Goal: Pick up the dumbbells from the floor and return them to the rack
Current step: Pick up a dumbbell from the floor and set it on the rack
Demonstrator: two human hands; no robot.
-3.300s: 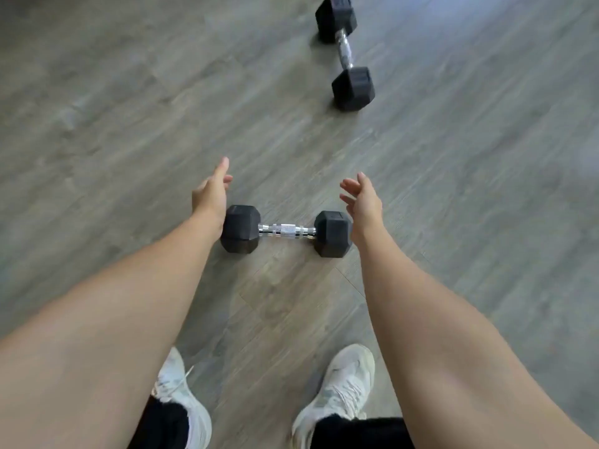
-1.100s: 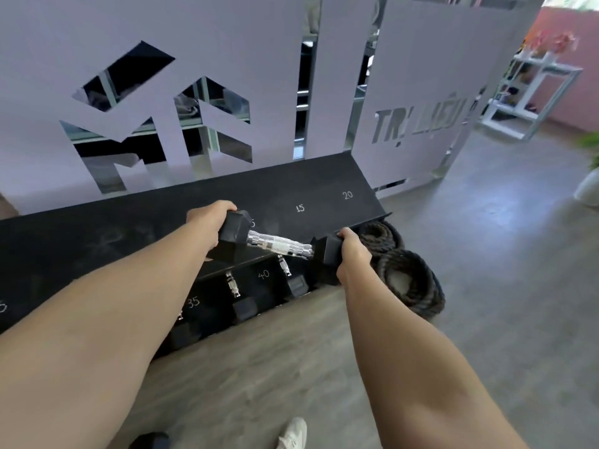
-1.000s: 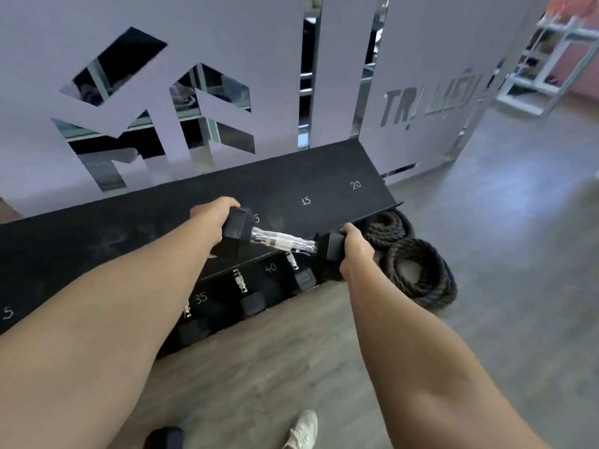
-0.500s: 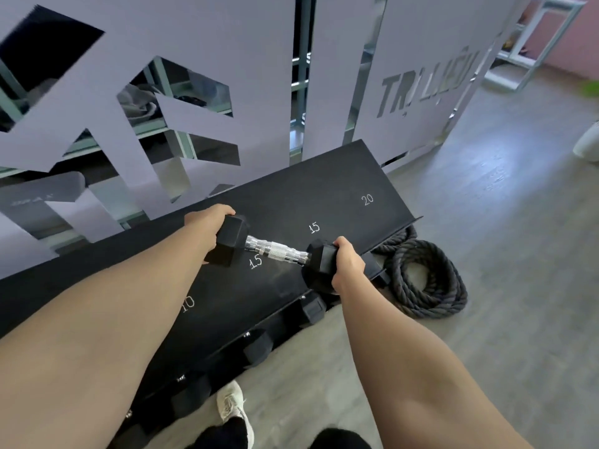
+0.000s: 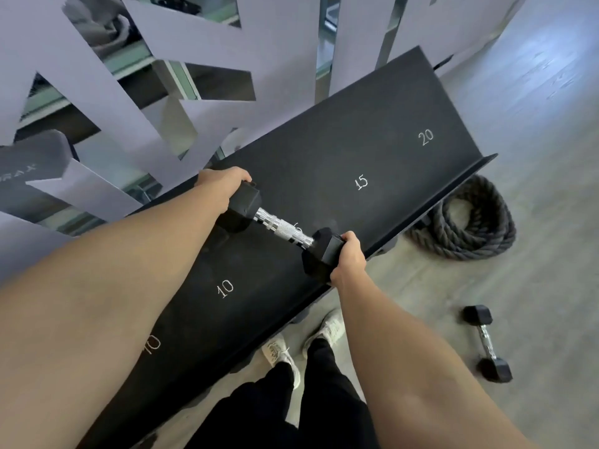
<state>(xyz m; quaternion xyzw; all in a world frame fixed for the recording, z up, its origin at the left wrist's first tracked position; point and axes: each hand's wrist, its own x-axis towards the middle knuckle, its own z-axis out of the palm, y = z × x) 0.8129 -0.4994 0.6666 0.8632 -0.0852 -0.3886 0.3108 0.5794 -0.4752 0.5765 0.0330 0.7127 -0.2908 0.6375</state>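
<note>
rack [image 5: 372, 131] below; both hands' grip closed on dumbbell [image 5: 282, 231] heads.

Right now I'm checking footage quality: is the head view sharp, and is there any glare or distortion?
Head view: the held dumbbell is fairly sharp, its chrome handle glinting; the floor at upper right is washed out by bright light; the rack shelf edges bow from wide-angle distortion; the near forearms look soft.

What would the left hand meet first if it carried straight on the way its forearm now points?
Probably the cut-out wall panel behind the rack; the left hand, gripping the dumbbell, points up and back. Depth is unclear.
</note>
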